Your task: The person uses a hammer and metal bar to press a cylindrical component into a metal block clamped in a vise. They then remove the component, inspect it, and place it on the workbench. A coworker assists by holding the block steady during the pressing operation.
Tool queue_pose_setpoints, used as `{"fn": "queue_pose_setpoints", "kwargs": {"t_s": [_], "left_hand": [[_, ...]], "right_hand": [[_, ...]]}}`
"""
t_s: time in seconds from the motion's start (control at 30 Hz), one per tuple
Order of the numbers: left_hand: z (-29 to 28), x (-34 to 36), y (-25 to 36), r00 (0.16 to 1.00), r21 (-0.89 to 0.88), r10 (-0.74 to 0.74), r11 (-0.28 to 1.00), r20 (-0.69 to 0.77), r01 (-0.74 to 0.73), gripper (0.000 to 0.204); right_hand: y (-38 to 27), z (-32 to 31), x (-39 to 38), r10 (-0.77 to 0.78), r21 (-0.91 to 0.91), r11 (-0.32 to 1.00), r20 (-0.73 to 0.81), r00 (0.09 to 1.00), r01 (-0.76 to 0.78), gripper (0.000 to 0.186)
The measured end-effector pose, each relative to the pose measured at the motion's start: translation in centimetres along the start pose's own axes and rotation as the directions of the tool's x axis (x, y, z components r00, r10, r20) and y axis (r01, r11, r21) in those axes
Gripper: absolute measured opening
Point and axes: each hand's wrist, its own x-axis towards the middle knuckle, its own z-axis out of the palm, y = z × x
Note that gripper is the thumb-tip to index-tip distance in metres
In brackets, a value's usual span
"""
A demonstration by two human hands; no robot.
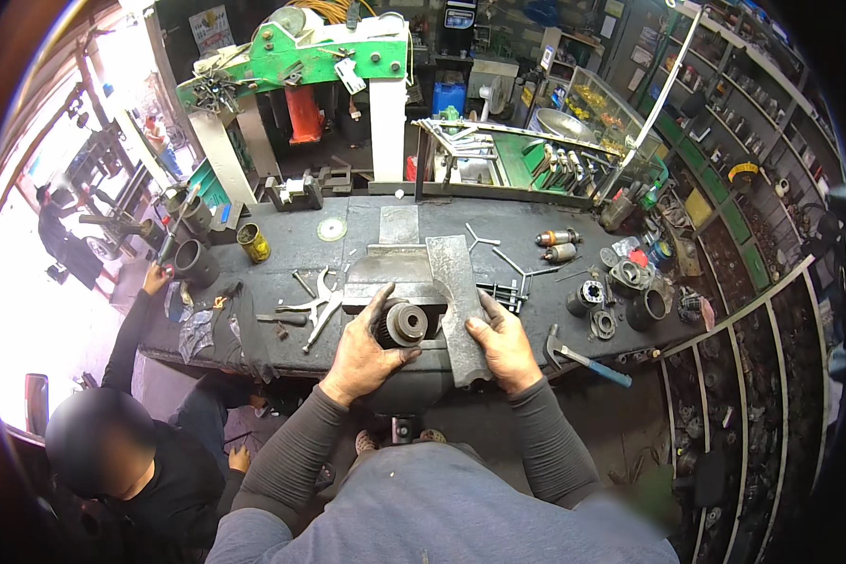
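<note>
My left hand [355,355] is wrapped round a dark steel gear [406,324] with a round hub and a bored centre, its fingers and thumb at its sides. In my right hand [506,350] is a long flat metal plate [453,268] with a curved notch in its left edge. The plate stands tilted just right of the gear, thumb on its face and fingers behind. Both are held over the bench vise [385,266], whose jaws the plate and gear partly hide. Whether the gear touches the vise I cannot tell.
Locking pliers [323,308] lie left of the vise. A blue-handled hammer [596,366] and T-handle wrenches [528,271] lie to the right. A yellow can [253,242] and a metal cylinder [195,265] stand at left. A co-worker [113,451] reaches onto the bench's left end.
</note>
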Motion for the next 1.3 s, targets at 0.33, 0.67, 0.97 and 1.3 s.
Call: {"fn": "queue_pose_setpoints", "kwargs": {"t_s": [0.33,0.67,0.97,1.3], "left_hand": [[-1.7,0.1,-0.9,0.980,-0.156,-0.038,0.985,0.197,0.069,0.137],[-1.6,0.2,1.4,0.969,-0.052,-0.082,0.994,0.232,0.097,0.138],[-1.2,-1.3,1.2,0.976,0.177,-0.061,0.984,0.207,0.024,0.141],[-1.2,-3.9,0.4,0.990,0.105,0.138,0.984,0.034,-0.141,0.129]], "right_hand": [[0.9,1.9,-2.2,0.058,0.102,0.992,0.097,0.994,-0.068,0.074],[-0.3,3.1,-3.0,0.159,0.035,0.985,0.154,0.975,-0.166,0.069],[-1.1,5.3,-0.8,0.142,-0.095,0.988,0.202,0.969,-0.125,0.040],[0.7,3.3,-0.9,0.054,-0.053,0.998,0.233,0.971,-0.042,0.058]]}}
